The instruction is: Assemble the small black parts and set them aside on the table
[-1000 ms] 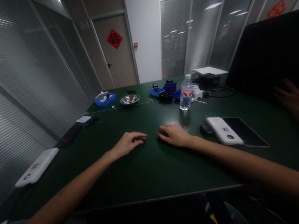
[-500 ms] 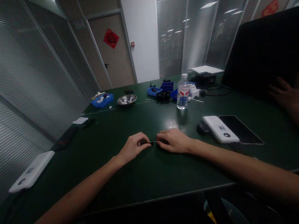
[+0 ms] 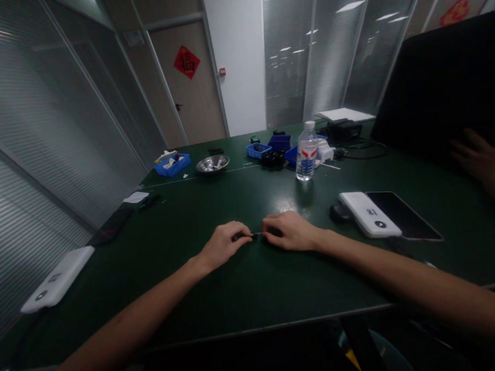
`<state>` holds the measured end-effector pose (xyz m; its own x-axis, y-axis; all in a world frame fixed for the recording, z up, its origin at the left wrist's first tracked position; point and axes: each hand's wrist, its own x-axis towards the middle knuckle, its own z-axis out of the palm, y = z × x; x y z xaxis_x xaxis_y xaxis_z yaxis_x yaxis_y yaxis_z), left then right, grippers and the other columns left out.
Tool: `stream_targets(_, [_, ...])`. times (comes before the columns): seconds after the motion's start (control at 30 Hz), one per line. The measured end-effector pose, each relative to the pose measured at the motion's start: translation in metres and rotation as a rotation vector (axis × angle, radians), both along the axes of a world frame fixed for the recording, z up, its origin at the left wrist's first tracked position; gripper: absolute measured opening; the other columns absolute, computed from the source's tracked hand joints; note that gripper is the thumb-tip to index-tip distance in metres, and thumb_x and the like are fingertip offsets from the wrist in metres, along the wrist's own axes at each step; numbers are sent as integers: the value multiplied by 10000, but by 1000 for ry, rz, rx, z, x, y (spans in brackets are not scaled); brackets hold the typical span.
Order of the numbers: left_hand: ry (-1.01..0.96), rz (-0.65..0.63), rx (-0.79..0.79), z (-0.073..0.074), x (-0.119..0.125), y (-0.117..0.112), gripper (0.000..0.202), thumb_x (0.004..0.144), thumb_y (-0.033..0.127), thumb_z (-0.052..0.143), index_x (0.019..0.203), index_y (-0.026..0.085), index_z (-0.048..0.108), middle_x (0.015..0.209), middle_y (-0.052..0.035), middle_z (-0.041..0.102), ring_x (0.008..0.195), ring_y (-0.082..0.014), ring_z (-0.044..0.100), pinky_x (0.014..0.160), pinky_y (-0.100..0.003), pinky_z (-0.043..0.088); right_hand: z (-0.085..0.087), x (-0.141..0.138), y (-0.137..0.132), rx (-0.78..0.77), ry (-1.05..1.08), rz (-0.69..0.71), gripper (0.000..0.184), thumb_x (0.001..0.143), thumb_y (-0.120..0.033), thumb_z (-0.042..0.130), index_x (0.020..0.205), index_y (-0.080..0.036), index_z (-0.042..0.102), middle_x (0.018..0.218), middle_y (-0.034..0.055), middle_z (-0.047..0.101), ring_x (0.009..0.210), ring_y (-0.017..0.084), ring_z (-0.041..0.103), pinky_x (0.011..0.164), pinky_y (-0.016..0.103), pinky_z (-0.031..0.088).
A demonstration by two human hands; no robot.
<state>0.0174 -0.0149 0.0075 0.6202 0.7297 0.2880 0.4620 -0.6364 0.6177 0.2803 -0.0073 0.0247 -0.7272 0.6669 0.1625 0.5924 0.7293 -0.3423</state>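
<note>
Just in front of me on the green table, my left hand is closed, thumb and fingers pinching a small black part. My right hand lies opposite with its fingers curled round a thin metal-shafted tool. Between the two hands, the narrow pale shaft of that tool reaches to the black part. The fingers hide most of the tool, and its exact kind is too small to make out.
A water bottle stands beyond my right hand. Further back are a metal bowl and a blue basket. White power banks lie at both sides. Another person's hand rests near a large black screen.
The view has shifted slightly, so everything sits a little further right. Both hands keep their hold and stay close together.
</note>
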Motion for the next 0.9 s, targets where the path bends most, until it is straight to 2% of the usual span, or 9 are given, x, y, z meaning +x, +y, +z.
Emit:
stream_targets(0.17, [-98, 44, -10, 0, -2, -1, 191, 930, 255, 689, 1108, 217, 745, 1087, -44, 748, 1020, -197, 694, 933, -349, 544, -6, 0, 1, -74, 154, 30, 162, 995, -280, 512, 1004, -187, 645, 879, 16, 668, 743, 138, 583, 686, 246, 396])
stream_targets(0.3, [-74, -8, 44, -3, -1, -2, 255, 934, 238, 682, 1181, 218, 742, 1136, -58, 747, 1051, -200, 692, 958, -361, 549, -7, -2, 0, 33, 87, 84, 166, 992, -306, 535, 1012, -187, 649, 903, 27, 650, 721, 134, 561, 663, 255, 364])
stream_targets(0.4, [-64, -65, 78, -6, 1, -2, 233, 943, 224, 670, 1158, 210, 759, 1115, -65, 754, 1049, -201, 693, 961, -364, 551, -8, -4, -3, 78, 31, 114, 181, 999, -321, 529, 1020, -190, 653, 920, 36, 648, 694, 131, 546, 639, 264, 342])
stream_targets(0.5, [-99, -60, 72, -4, 4, -5, 230, 935, 217, 678, 1145, 216, 771, 1115, -67, 757, 1049, -207, 696, 953, -369, 559, -11, -7, -5, 25, 110, 89, 150, 991, -294, 542, 1014, -191, 648, 928, 30, 658, 720, 132, 564, 658, 258, 365])
stream_targets(0.67, [-197, 57, -8, 2, 7, -9, 210, 892, 219, 730, 1093, 213, 790, 1094, -62, 765, 1017, -214, 711, 952, -374, 563, -16, -11, -5, -98, 301, 31, 151, 994, -294, 535, 981, -182, 635, 815, -4, 635, 681, 124, 553, 634, 241, 377])
stream_targets(0.73, [-192, 60, -38, 2, 8, -9, 211, 891, 228, 731, 1093, 211, 790, 1097, -64, 764, 1018, -217, 710, 956, -376, 558, -15, -10, -5, -89, 297, 41, 156, 996, -298, 532, 972, -182, 635, 823, -2, 639, 688, 125, 554, 638, 242, 374])
stream_targets(0.9, [-115, 14, -67, 0, 8, -7, 229, 913, 237, 705, 1133, 228, 770, 1105, -52, 741, 1017, -204, 686, 930, -352, 539, -7, -6, -6, 44, 145, 76, 154, 993, -314, 547, 999, -189, 638, 929, 21, 657, 723, 126, 564, 655, 250, 361])
